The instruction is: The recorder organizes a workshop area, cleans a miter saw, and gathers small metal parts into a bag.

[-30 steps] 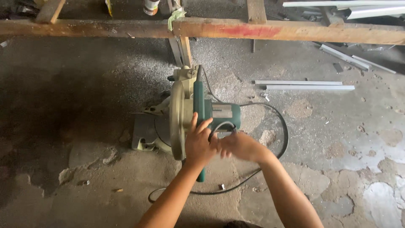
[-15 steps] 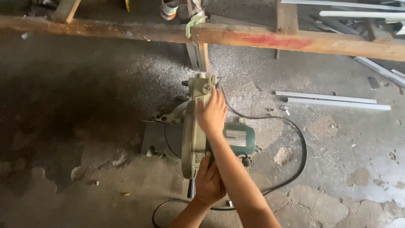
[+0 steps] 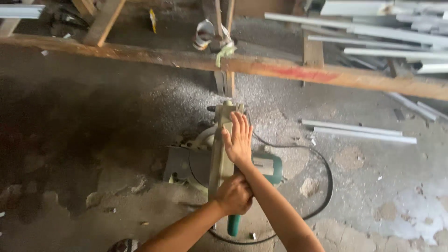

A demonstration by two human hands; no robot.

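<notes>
A green and grey mitre saw (image 3: 219, 158) stands on the concrete floor in the middle of the head view. My left hand (image 3: 234, 194) is closed around its green handle at the near end. My right hand (image 3: 238, 138) lies flat, fingers together, on the pale blade guard, crossing over my left wrist. The saw's black cord (image 3: 322, 186) loops away to the right over the floor.
A long wooden beam (image 3: 280, 70) runs across the top, with a post (image 3: 224, 81) just behind the saw. Pale metal strips (image 3: 359, 130) lie on the floor at right, with more stacked at top right (image 3: 387, 28). Sawdust covers the floor around the saw.
My right hand moved from the saw's handle area up onto the blade guard and now lies flat there. My left hand slid down to grip the handle. The view shifted left.
</notes>
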